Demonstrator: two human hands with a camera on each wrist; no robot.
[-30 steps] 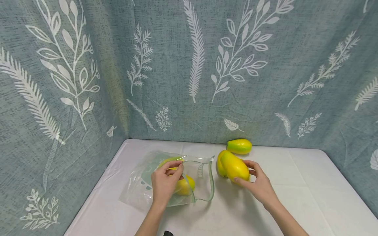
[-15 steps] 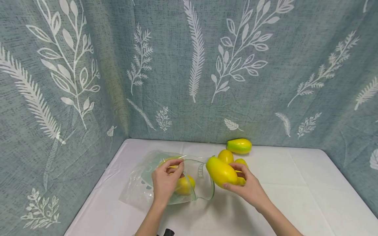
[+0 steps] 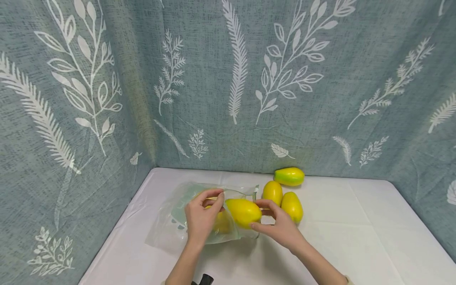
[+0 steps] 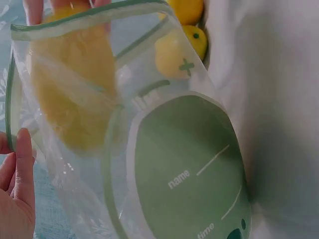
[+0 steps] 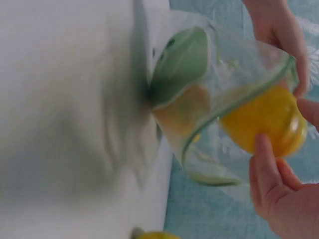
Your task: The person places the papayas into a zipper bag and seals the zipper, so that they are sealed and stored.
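My left hand (image 3: 201, 217) pinches the rim of a clear zip bag (image 3: 162, 231) with a green print, lying on its side with its mouth to the right. My right hand (image 3: 279, 227) holds a yellow papaya (image 3: 244, 213) with a greenish tip by its blunt end, the tip pointing left into the bag's mouth. Through the plastic another papaya (image 3: 223, 223) shows inside, partly behind my left hand. In the left wrist view the held papaya (image 4: 75, 94) is seen through the bag wall. The right wrist view shows my fingertips on that papaya (image 5: 269, 119).
Two papayas, one (image 3: 272, 192) behind the other (image 3: 292, 207), lie on the white table (image 3: 356, 237) right of the bag. A third, greener papaya (image 3: 289, 176) lies by the patterned curtain (image 3: 213, 99). A black object (image 3: 206, 279) shows at the bottom edge.
My right hand has carried the papaya leftward from above the loose papayas into the bag's mouth. Two papayas behind it have come into view. My left hand keeps its pinch on the rim.
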